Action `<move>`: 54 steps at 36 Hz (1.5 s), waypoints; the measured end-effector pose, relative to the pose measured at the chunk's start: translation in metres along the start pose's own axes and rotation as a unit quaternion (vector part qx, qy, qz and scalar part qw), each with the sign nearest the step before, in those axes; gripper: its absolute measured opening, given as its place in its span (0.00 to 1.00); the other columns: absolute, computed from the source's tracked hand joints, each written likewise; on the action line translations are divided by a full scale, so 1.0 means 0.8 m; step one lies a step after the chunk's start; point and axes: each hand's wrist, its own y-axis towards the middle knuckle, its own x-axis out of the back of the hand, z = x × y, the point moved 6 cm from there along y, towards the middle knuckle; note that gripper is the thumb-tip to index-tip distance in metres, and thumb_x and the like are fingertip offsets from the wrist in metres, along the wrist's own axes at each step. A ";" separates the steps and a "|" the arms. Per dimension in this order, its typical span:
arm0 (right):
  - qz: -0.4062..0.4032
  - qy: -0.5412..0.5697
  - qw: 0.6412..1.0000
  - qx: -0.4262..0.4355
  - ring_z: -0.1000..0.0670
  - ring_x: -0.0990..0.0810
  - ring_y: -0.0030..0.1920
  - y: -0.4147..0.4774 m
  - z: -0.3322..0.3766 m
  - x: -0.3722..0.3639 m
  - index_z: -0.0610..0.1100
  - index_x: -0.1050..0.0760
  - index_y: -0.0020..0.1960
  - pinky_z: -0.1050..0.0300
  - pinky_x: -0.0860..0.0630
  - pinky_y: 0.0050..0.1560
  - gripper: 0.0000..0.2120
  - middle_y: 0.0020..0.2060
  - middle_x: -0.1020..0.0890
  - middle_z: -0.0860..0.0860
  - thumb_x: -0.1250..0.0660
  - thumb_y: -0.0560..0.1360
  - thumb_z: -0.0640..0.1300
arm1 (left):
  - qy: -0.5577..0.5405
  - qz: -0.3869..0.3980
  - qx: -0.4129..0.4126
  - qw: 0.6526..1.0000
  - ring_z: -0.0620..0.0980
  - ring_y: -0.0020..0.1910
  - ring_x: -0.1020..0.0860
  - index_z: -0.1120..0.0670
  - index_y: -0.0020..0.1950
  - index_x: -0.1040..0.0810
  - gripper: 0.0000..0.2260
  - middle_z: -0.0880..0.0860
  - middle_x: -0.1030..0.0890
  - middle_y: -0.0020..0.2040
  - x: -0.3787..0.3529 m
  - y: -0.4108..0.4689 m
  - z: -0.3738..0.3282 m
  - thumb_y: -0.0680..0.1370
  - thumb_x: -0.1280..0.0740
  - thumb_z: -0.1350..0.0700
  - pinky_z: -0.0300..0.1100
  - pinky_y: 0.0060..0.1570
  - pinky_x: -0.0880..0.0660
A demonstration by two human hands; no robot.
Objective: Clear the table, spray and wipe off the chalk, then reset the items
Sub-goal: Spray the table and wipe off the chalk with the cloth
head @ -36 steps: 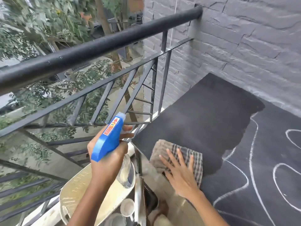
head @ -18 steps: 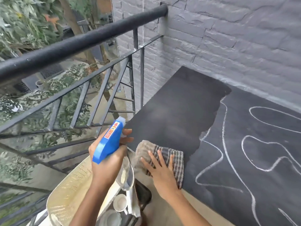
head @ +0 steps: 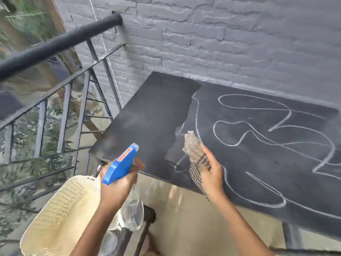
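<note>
A black table top (head: 147, 115) stands against the grey brick wall. Its left part is darker and free of chalk, and white chalk lines (head: 276, 137) loop across the rest. My left hand (head: 118, 185) grips a spray bottle (head: 121, 163) with a blue trigger head, held off the table's near left corner, nozzle pointing towards the table. My right hand (head: 212, 170) holds a crumpled checked cloth (head: 195, 150) lifted above the table's front edge, at the border between the wiped and chalked parts.
A black metal railing (head: 60, 43) runs along the left, with greenery beyond it. A cream woven basket (head: 60, 217) sits below my left arm. A grey brick wall (head: 221, 43) backs the table. A dark table leg (head: 291, 235) shows at lower right.
My right hand has lifted the cloth off the table's near left corner and carried it right to the chalk border. The view has swung right, showing more chalk lines.
</note>
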 end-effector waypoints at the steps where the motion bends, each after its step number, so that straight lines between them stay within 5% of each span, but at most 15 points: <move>1: -0.017 0.018 1.000 -0.015 0.64 0.23 0.57 -0.003 0.002 0.017 0.53 0.29 0.62 0.67 0.29 0.61 0.32 0.55 0.19 0.61 0.43 0.71 0.21 | -0.002 0.012 -0.007 1.000 0.35 0.26 0.25 0.55 0.33 0.21 0.07 0.42 0.19 0.28 -0.006 -0.007 0.001 0.60 0.37 0.62 0.24 0.27 0.32; 10: -0.152 0.045 0.987 -0.019 0.64 0.21 0.53 -0.025 0.028 0.148 0.51 0.26 0.62 0.71 0.28 0.55 0.27 0.55 0.19 0.56 0.40 0.73 0.25 | 0.044 0.107 0.003 0.993 0.45 0.26 0.24 0.56 0.29 0.23 0.08 0.53 0.17 0.31 -0.058 -0.064 0.026 0.58 0.39 0.65 0.32 0.26 0.30; 17: -0.175 0.033 0.984 -0.014 0.61 0.22 0.53 -0.045 0.047 0.184 0.47 0.26 0.64 0.76 0.30 0.51 0.24 0.55 0.20 0.56 0.40 0.74 0.27 | 0.093 0.091 0.036 0.991 0.45 0.26 0.21 0.61 0.28 0.24 0.06 0.57 0.21 0.26 -0.064 -0.080 0.047 0.65 0.36 0.68 0.30 0.24 0.30; 21: -0.182 0.013 0.983 -0.003 0.62 0.24 0.53 -0.054 0.063 0.196 0.48 0.26 0.64 0.81 0.33 0.47 0.23 0.53 0.22 0.60 0.40 0.75 0.28 | 0.099 0.100 0.041 0.989 0.53 0.30 0.18 0.56 0.26 0.25 0.05 0.51 0.22 0.23 -0.066 -0.083 0.048 0.56 0.40 0.61 0.38 0.30 0.30; 26: -0.190 0.020 0.982 -0.007 0.59 0.24 0.54 -0.053 0.080 0.202 0.50 0.26 0.63 0.79 0.31 0.47 0.23 0.53 0.22 0.59 0.40 0.75 0.28 | 0.094 0.082 0.021 0.992 0.49 0.28 0.19 0.60 0.29 0.25 0.07 0.54 0.23 0.24 -0.064 -0.075 0.035 0.56 0.40 0.59 0.39 0.31 0.31; 33: -0.210 0.040 0.977 -0.008 0.74 0.25 0.44 -0.039 0.100 0.208 0.52 0.25 0.61 0.82 0.33 0.41 0.23 0.49 0.23 0.65 0.41 0.75 0.28 | 0.146 0.069 -0.051 0.986 0.48 0.26 0.33 0.62 0.31 0.28 0.10 0.52 0.28 0.25 -0.076 -0.049 -0.007 0.59 0.41 0.56 0.40 0.29 0.34; 37: -0.220 0.040 0.975 -0.006 0.66 0.24 0.50 -0.023 0.111 0.207 0.50 0.25 0.62 0.75 0.31 0.49 0.24 0.52 0.22 0.60 0.41 0.75 0.28 | 0.154 0.048 -0.042 0.986 0.48 0.28 0.39 0.59 0.29 0.35 0.07 0.50 0.34 0.26 -0.089 -0.018 -0.021 0.65 0.38 0.60 0.40 0.27 0.38; 41: -0.239 0.037 0.970 -0.003 0.60 0.24 0.53 -0.001 0.118 0.205 0.52 0.25 0.60 0.68 0.31 0.53 0.24 0.50 0.22 0.63 0.41 0.74 0.28 | 0.128 0.061 -0.030 0.989 0.49 0.31 0.38 0.60 0.29 0.36 0.05 0.52 0.34 0.28 -0.109 0.014 -0.031 0.59 0.41 0.59 0.43 0.31 0.38; 46: -0.253 0.036 0.967 0.006 0.56 0.23 0.55 0.037 0.126 0.204 0.53 0.25 0.60 0.61 0.29 0.59 0.23 0.56 0.21 0.54 0.41 0.75 0.28 | 0.090 0.090 -0.007 0.992 0.48 0.32 0.36 0.56 0.30 0.33 0.04 0.52 0.34 0.29 -0.132 0.057 -0.035 0.57 0.41 0.61 0.42 0.33 0.38; 51: -0.268 0.027 0.963 0.009 0.68 0.24 0.49 0.091 0.128 0.202 0.55 0.26 0.59 0.74 0.30 0.50 0.23 0.52 0.22 0.60 0.40 0.75 0.29 | 0.088 0.120 -0.008 0.989 0.48 0.33 0.33 0.53 0.29 0.36 0.06 0.53 0.35 0.29 -0.152 0.117 -0.052 0.57 0.41 0.61 0.43 0.34 0.37; 54: -0.281 0.025 0.959 0.002 0.66 0.23 0.50 0.116 0.125 0.198 0.54 0.26 0.61 0.71 0.30 0.52 0.22 0.54 0.22 0.57 0.40 0.76 0.30 | 0.095 0.142 -0.035 0.985 0.48 0.31 0.34 0.54 0.29 0.38 0.06 0.51 0.36 0.28 -0.167 0.148 -0.076 0.58 0.40 0.61 0.41 0.33 0.37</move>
